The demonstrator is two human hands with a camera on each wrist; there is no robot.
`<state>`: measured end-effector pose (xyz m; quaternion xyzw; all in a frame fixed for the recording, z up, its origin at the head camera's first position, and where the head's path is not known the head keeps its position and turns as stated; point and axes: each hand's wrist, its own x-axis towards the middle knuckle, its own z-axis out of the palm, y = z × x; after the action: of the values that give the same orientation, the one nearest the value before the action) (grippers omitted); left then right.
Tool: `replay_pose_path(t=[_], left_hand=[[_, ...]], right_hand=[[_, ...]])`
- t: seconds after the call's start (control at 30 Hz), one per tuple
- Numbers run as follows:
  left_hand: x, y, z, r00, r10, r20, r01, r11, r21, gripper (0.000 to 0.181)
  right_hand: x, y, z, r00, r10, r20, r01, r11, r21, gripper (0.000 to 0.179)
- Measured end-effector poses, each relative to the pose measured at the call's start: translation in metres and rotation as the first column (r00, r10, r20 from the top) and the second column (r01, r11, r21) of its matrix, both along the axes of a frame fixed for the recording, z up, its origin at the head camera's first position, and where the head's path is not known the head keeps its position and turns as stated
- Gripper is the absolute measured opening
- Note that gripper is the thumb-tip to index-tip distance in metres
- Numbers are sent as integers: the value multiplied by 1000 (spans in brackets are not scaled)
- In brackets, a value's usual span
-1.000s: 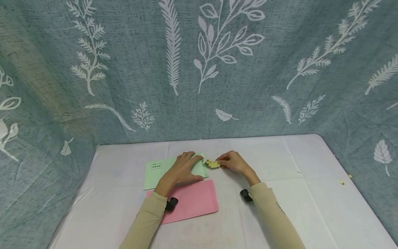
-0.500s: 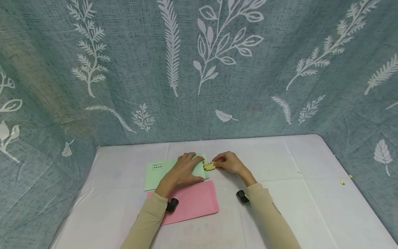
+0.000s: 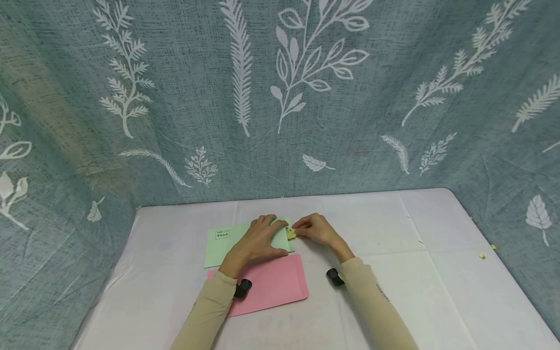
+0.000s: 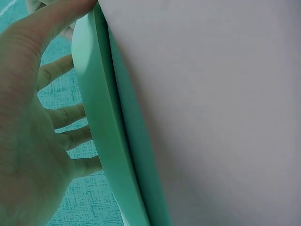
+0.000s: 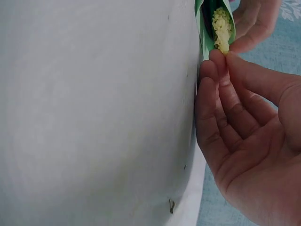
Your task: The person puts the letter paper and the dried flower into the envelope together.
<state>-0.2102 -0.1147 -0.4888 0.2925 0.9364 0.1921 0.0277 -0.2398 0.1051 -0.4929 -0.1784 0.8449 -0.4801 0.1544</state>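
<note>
My left hand (image 3: 257, 241) lies across the light green envelope (image 3: 218, 251), thumb on its near edge and fingers at its far edge. In the left wrist view the green envelope (image 4: 106, 113) bows, with a dark gap along one side. My right hand (image 3: 318, 229) pinches the end of a yellow flower sprig (image 3: 290, 234) between thumb and fingertips. As the right wrist view shows, most of the sprig (image 5: 222, 28) sits inside the envelope's gaping mouth. Its stem is hidden in there.
A pink envelope (image 3: 271, 282) lies on the white-covered table (image 3: 393, 291), nearer the person and partly under the left forearm. Small yellow bits (image 3: 481, 255) lie near the right edge. A blue-green leaf-patterned curtain (image 3: 280, 160) hangs behind.
My right hand has moved left, taking the yellow flower sprig from beside the green envelope's right end into its mouth. The left hand has stayed nearly still.
</note>
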Motion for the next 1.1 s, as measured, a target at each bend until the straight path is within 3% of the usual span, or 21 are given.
replay_pose_path(t=[0.43,0.7,0.9,1.1], left_hand=[[0,1,1,1000,-6,0,6,1000,-1,71],[0,2,1,1000,-6,10,6,1000,-2,73],[1,2,0,1000,-1,10,1,1000,4,75],[2,1,-1,1000,-4,24,4,1000,-7,75]], right_hand=[[0,-7,-3,1000,24,1,-24,999,-40,20],[2,-11,-1,995,57,79,-49,994,-98,23],[4,-13,-1,986,82,143,-62,989,-137,36],[8,-14,4,983,92,157,-70,988,-141,44]])
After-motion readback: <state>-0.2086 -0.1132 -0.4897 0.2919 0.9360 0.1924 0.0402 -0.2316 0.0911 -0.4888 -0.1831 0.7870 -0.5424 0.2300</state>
